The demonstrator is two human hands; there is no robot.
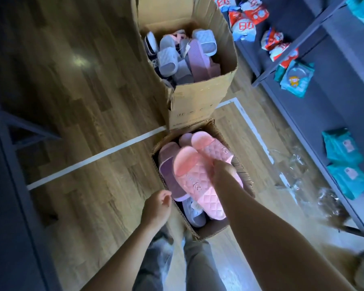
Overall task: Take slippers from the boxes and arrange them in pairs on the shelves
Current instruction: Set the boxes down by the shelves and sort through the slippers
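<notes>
Two pink quilted slippers lie side by side on top of a small cardboard box at my feet. My right hand reaches between them and grips them at their inner edges. Under them lie a purple slipper and a grey one. My left hand hovers just left of the box with loosely curled fingers and holds nothing. Farther off stands a taller cardboard box full of white, grey and mauve slippers.
A grey shelf unit runs along the right, holding red-and-white packets and teal packets. Crumpled clear plastic lies on the wooden floor by the shelf. A dark frame stands at left. White tape lines cross the floor.
</notes>
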